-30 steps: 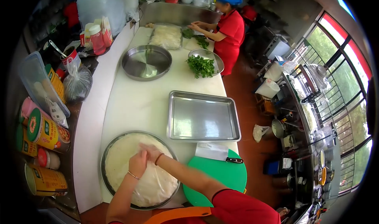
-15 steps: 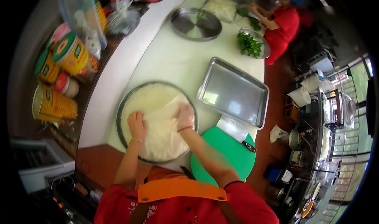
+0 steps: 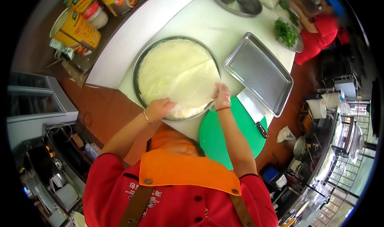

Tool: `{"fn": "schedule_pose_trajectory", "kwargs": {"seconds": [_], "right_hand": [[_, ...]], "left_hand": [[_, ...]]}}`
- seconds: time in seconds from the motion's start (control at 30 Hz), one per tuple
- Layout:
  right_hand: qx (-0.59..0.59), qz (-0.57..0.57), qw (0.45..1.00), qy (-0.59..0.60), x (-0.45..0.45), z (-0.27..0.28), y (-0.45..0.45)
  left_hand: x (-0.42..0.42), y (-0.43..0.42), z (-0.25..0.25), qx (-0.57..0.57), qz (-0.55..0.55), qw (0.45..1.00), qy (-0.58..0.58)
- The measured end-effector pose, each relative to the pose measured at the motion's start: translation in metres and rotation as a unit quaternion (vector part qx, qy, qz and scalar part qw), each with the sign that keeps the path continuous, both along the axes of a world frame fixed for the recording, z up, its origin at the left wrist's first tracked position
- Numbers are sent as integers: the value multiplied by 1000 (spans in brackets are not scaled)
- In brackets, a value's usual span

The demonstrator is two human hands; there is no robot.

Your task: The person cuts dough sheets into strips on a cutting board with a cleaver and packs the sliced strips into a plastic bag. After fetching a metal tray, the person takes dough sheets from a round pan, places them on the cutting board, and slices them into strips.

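Note:
A round metal pan (image 3: 137, 91) sits at the near end of the counter, filled with a pale, flat layer. Across its right and near part lies a thin, pale, dough-like sheet (image 3: 194, 87) with a slanting edge. My left hand (image 3: 159, 108) is at the pan's near rim, its fingers closed on the sheet's near edge. At the right rim, my right hand (image 3: 222, 95), in a clear plastic glove, pinches the right edge of the same sheet. The fingertips of both hands are partly hidden.
Right of the pan are a rectangular metal tray (image 3: 262, 73), a green round board (image 3: 224, 137) and a cleaver (image 3: 253, 109). Farther back stand a shallow round pan (image 3: 237, 2) and a bowl of green leaves (image 3: 285, 33). A co-worker in red (image 3: 318, 39) works there. Cans (image 3: 76, 31) line the left shelf.
My hands have moved from on top of the sheet out to its near and right edges. The view has shifted, so the pan appears higher in the picture.

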State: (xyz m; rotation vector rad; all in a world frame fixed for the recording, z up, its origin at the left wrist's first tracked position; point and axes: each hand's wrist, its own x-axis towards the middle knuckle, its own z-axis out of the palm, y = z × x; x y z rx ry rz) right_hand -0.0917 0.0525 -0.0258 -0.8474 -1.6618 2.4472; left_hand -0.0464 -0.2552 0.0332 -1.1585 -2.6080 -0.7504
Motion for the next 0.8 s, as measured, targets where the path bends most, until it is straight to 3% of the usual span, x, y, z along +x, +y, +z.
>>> {"fn": "schedule_pose_trajectory", "kwargs": {"seconds": [0.13,0.17,0.27,0.37,0.43,0.47,0.53,0.57,0.63,0.73,0.8], "right_hand": [[159,81,982,-64,13,-11,29],[334,133,930,-77,12,-6,38],[662,57,746,42,-3,0,45],[637,156,745,122,-38,32,27],[653,227,681,242,-66,49,10],[668,259,650,252,-82,45,5],[691,323,586,273,-112,37,-4],[720,384,547,185,-123,37,-6],[749,489,446,6,-143,54,-16],[707,545,450,-5,-162,66,-9],[735,544,404,12,-159,65,-4]], "left_hand": [[33,14,-25,-48,-50,993,-95],[39,18,-35,-59,-55,989,-121],[65,26,-75,-46,-50,938,-340],[64,28,-27,-86,-60,947,-304],[47,26,-10,27,95,979,-177],[36,25,-3,83,173,975,-111],[2,20,12,73,261,962,-38],[-9,18,14,66,305,950,-2],[-15,8,-3,32,300,948,-105],[-20,-4,-17,-1,267,942,-203],[-17,-4,-17,20,247,943,-223]]}}
